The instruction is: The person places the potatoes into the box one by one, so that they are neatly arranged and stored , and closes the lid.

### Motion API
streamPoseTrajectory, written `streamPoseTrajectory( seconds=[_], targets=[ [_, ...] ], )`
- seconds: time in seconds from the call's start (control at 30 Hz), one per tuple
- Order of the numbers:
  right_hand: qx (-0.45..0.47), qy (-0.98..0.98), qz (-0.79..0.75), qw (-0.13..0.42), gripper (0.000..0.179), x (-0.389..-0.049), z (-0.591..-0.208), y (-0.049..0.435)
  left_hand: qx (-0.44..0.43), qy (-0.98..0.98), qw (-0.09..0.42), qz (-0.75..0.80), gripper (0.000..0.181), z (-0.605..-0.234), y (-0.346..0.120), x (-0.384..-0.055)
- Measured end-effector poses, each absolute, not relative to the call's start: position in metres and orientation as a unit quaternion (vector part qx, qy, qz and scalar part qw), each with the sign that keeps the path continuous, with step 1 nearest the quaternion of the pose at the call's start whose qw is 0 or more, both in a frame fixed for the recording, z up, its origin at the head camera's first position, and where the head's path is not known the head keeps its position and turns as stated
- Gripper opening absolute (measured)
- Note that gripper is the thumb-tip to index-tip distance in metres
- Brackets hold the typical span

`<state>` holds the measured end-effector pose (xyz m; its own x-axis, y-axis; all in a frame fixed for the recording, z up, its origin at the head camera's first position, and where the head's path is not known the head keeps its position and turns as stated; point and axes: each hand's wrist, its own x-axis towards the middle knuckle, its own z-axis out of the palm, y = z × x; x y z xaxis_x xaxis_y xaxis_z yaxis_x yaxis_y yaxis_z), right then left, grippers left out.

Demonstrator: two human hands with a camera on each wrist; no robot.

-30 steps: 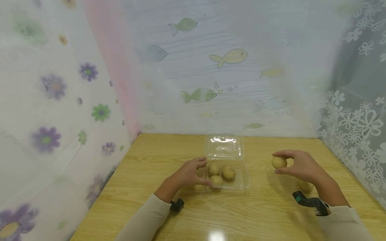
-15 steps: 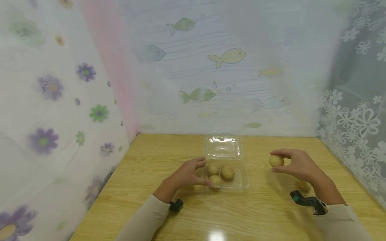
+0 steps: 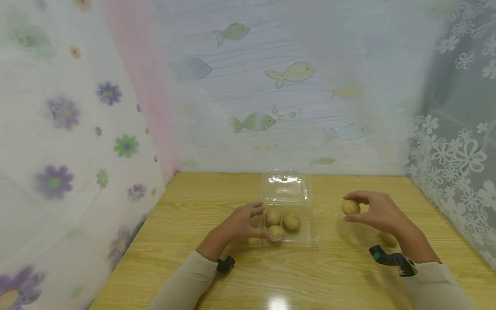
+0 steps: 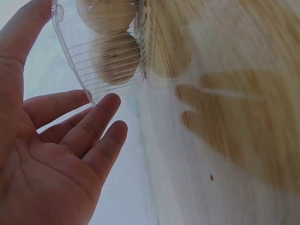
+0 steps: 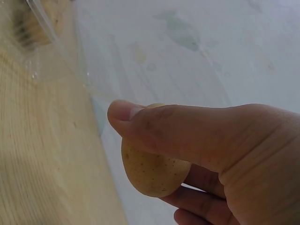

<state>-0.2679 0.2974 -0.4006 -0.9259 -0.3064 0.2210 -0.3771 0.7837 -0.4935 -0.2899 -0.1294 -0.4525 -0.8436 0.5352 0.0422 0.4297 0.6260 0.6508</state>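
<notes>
1. Steadying the plastic box [image 3: 307, 231] seems to be the left hand's [image 3: 241, 223] job: its fingers are loosely spread, not clenched, with thumb and fingertips against the box's left rim, probably because so light a box could slide.
2. The lid [image 3: 286, 191] is folded back on the far side, so it leaves the box's top uncovered to both hands.
3. Three potatoes [image 3: 292, 221] sit together inside, toward the left side; that grouping presumably leaves room on the right.
4. Above the table [image 3: 337, 271], to the right of the box and apart from it, the right hand [image 3: 381, 212] grasps a single potato [image 3: 350, 207] between thumb and fingers. Pinching it from opposite sides likely suits its smooth, rounded skin.
5. Beside the right wrist, partly hidden by it, lies another potato [image 3: 388, 239], touched by neither hand's fingers.
</notes>
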Motion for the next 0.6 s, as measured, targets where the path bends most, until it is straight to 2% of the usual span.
streamPoseTrajectory(
  seconds=[0.6],
  targets=[
    [0.194,-0.94,0.27,0.08,0.06,-0.268,-0.401,0.285,0.27,0.895,0.082,0.346,0.111,-0.451,-0.13,-0.287]
  ],
)
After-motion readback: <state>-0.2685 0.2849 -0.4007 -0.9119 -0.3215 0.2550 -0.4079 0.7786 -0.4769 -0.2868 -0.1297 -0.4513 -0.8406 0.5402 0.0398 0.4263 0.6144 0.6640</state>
